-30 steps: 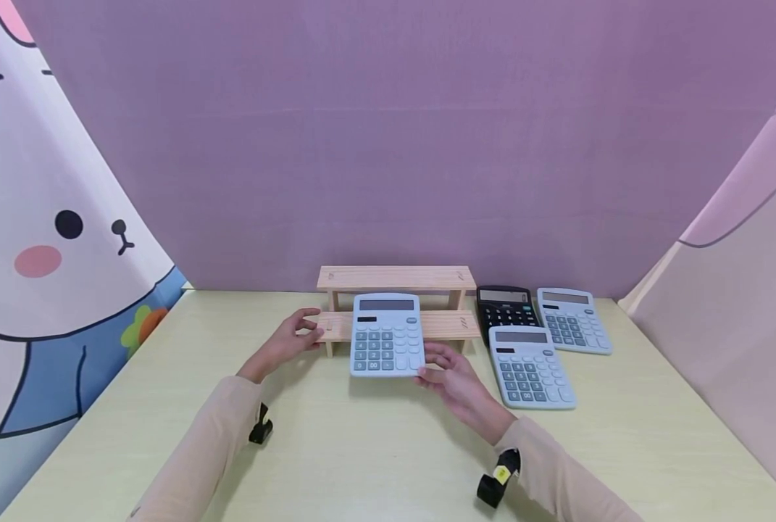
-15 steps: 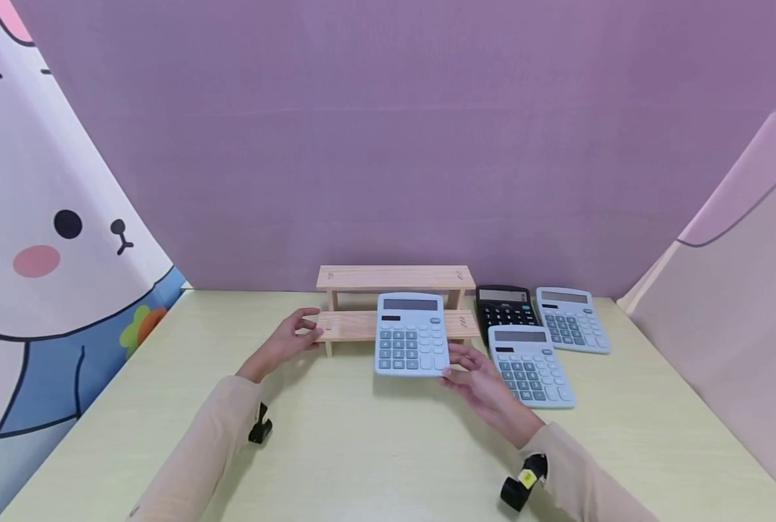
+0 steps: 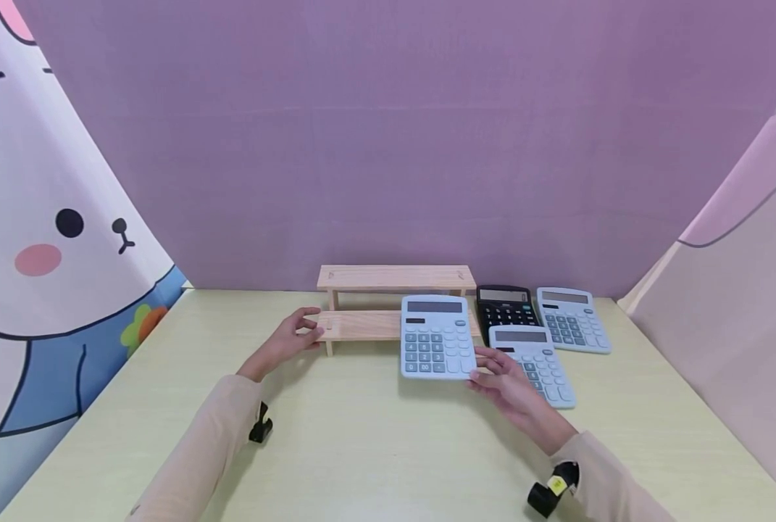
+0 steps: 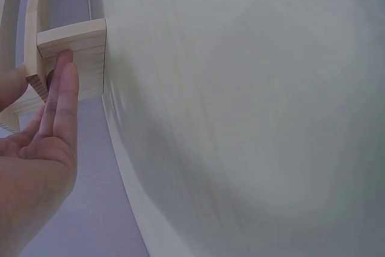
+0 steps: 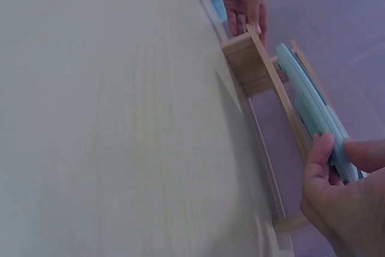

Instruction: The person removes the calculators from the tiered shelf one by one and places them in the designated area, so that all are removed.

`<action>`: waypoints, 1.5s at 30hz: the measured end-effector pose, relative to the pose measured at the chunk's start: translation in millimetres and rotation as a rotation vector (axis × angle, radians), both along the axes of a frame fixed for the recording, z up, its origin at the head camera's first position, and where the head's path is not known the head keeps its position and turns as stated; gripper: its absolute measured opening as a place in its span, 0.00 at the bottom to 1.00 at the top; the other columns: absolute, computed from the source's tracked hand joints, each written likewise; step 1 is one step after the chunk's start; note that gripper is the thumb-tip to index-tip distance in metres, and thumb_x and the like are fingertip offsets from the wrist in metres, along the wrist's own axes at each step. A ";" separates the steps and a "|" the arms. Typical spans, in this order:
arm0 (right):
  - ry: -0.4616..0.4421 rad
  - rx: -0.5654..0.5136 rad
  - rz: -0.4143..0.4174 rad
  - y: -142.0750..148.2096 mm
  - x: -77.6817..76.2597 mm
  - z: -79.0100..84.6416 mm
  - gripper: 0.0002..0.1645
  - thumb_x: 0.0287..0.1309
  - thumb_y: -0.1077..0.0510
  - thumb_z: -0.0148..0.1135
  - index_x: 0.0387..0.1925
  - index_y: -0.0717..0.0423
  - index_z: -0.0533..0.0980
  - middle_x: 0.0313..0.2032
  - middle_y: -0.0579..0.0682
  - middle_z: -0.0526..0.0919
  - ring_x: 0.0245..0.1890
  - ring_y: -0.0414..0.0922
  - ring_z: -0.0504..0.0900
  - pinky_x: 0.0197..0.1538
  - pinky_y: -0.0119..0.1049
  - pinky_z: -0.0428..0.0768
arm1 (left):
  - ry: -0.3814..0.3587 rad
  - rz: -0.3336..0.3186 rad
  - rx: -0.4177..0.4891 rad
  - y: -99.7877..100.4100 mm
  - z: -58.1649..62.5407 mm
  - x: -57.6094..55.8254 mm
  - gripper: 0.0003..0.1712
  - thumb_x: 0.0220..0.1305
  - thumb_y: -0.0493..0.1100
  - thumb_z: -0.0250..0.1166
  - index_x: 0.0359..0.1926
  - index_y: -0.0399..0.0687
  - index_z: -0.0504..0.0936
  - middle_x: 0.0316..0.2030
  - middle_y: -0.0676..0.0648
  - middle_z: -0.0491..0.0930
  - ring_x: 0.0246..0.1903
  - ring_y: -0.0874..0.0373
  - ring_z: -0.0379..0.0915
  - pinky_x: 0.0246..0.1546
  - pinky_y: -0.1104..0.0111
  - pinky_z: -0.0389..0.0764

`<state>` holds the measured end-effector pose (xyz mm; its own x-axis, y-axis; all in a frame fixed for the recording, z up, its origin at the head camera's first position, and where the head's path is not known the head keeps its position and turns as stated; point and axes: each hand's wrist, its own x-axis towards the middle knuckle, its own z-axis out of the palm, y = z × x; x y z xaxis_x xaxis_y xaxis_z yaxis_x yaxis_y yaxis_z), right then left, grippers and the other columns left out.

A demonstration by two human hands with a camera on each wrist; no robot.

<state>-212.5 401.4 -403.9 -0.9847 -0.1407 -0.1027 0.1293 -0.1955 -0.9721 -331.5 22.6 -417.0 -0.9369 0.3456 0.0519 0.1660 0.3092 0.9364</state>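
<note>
A light blue calculator [image 3: 437,337] is held by its lower right corner in my right hand [image 3: 514,391], thumb on top and fingers beneath. It overlaps the right part of the lower step of a two-tier wooden stand [image 3: 368,325] in the head view. Seen from the right wrist, the calculator [image 5: 313,109] is lifted above that step. My left hand [image 3: 288,342] grips the left end of the lower step. The left wrist view has the thumb on the board's top and the fingers of my left hand [image 4: 54,124] under it, by the leg.
Right of the stand, a black calculator [image 3: 506,307] and a second light blue calculator [image 3: 573,319] lie at the back. A third light blue one [image 3: 547,370] lies in front of them, partly behind my right hand. A purple backdrop [image 3: 388,145] stands behind the table [image 3: 361,457].
My right hand has moved right with the calculator, from the middle of the lower step to its right part. The left hand stays in place on the stand.
</note>
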 end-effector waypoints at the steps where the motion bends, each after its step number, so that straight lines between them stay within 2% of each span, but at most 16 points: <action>1: 0.001 0.005 0.001 2.9 0.8 -0.1 0.35 0.52 0.76 0.50 0.62 0.67 0.52 0.41 0.47 0.73 0.36 0.39 0.77 0.47 0.31 0.81 | -0.002 -0.001 0.000 0.2 0.0 0.0 0.31 0.65 0.35 0.53 0.65 0.33 0.52 0.50 0.28 0.67 0.44 0.39 0.75 0.48 0.61 0.81; 13: 0.041 0.051 0.031 36.9 9.0 -2.1 0.34 0.55 0.73 0.52 0.62 0.65 0.52 0.43 0.46 0.72 0.39 0.39 0.78 0.50 0.31 0.81 | -0.013 0.001 0.000 0.5 1.6 2.1 0.31 0.66 0.35 0.53 0.66 0.33 0.52 0.51 0.28 0.66 0.44 0.38 0.75 0.50 0.59 0.80; 17: 0.051 0.025 0.039 48.1 12.8 -1.0 0.32 0.56 0.72 0.52 0.61 0.63 0.52 0.43 0.46 0.73 0.39 0.38 0.78 0.49 0.30 0.81 | -0.014 -0.006 -0.005 0.2 1.1 1.6 0.31 0.66 0.35 0.53 0.66 0.33 0.52 0.51 0.28 0.66 0.45 0.37 0.74 0.50 0.58 0.80; 30: 0.129 -0.120 0.110 87.7 21.7 -2.3 0.23 0.59 0.75 0.47 0.52 0.53 0.64 0.41 0.46 0.75 0.39 0.40 0.79 0.49 0.30 0.81 | -0.027 0.005 -0.005 0.1 1.3 1.2 0.31 0.66 0.35 0.53 0.66 0.34 0.52 0.50 0.29 0.66 0.44 0.36 0.74 0.50 0.58 0.80; 35: 0.148 -0.166 0.134 103.1 24.0 -3.9 0.24 0.59 0.76 0.44 0.51 0.51 0.68 0.41 0.47 0.75 0.40 0.40 0.79 0.49 0.30 0.81 | -0.019 0.001 -0.010 -0.8 2.0 2.7 0.31 0.66 0.35 0.52 0.66 0.34 0.51 0.50 0.29 0.66 0.45 0.37 0.74 0.50 0.58 0.80; 45: 0.180 -0.187 0.164 133.5 26.4 -6.4 0.25 0.60 0.77 0.40 0.52 0.51 0.69 0.43 0.48 0.78 0.41 0.42 0.80 0.48 0.31 0.82 | -0.014 0.002 -0.021 -1.7 1.1 2.3 0.31 0.66 0.36 0.53 0.66 0.35 0.52 0.51 0.29 0.66 0.46 0.37 0.74 0.49 0.60 0.81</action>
